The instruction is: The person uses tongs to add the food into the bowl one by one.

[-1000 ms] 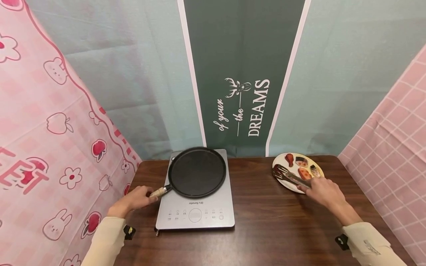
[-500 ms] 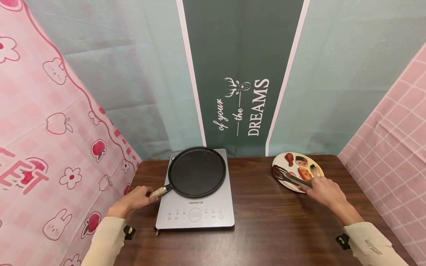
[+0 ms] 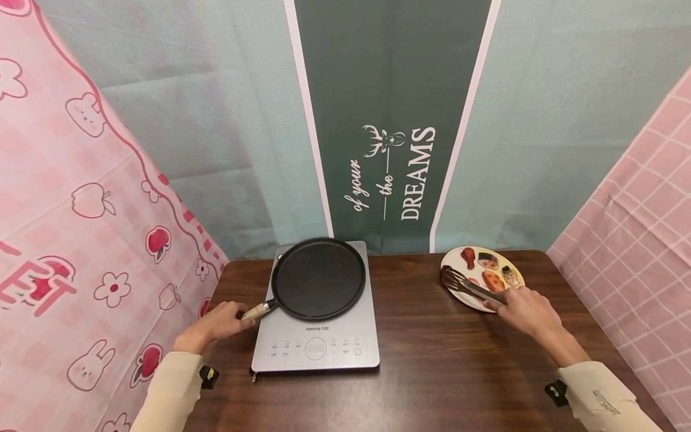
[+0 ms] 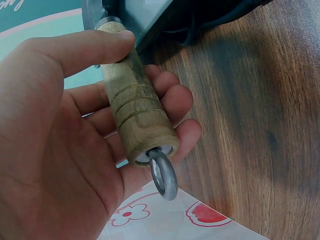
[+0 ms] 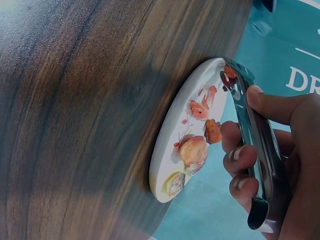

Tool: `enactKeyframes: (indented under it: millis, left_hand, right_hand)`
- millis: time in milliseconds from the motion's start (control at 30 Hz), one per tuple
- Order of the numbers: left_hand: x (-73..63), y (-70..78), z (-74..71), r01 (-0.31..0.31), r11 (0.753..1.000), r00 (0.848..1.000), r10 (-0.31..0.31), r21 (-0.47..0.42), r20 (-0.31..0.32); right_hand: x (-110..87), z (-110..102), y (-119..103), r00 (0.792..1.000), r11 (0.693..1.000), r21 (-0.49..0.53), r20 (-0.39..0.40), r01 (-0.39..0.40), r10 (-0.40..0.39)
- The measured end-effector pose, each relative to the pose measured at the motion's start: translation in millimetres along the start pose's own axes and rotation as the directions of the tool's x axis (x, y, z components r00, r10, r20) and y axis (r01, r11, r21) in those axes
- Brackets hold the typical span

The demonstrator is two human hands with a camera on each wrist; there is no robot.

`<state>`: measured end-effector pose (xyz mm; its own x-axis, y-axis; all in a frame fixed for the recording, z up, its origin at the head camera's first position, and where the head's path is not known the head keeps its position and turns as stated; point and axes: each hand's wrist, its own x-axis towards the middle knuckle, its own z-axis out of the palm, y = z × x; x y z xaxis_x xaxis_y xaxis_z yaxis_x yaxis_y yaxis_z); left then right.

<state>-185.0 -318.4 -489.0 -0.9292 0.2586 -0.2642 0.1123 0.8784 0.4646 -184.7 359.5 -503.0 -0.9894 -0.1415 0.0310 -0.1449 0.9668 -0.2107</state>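
My left hand grips the wooden handle of a flat round black pan, with the thumb on top and the fingers wrapped beneath. The pan sits on a silver induction cooker. In my right hand is a pair of metal tongs, held between thumb and fingers. The slotted tips reach the left rim of a round white plate. A dark reddish piece shows at the tips; whether they pinch it is hard to tell. On the plate lie a drumstick and several other food pieces.
Everything stands on a dark wooden table. A green fabric backdrop hangs along the far edge. Pink patterned cloth closes off the left, and pink checked cloth the right.
The arms of the tongs have drawn closer together at the plate's left rim, uncovering a pink spot on the plate. My left hand and the pan stay in place.
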Motion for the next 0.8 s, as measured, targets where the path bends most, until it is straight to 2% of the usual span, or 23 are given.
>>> enactKeyframes:
  millis: [433,800]
  left_hand:
    - [-0.1,-0.2,0.0,0.006,1.000,1.000,-0.006,-0.002,0.010]
    - [-0.7,-0.1,-1.4,-0.017,1.000,1.000,0.016,0.004,0.007]
  right_hand:
    - [0.6,-2.4,-0.7,1.000,1.000,-0.020,-0.023,-0.019,0.019]
    - [0.8,-1.1,1.0,0.999,1.000,-0.017,-0.036,-0.013,0.012]
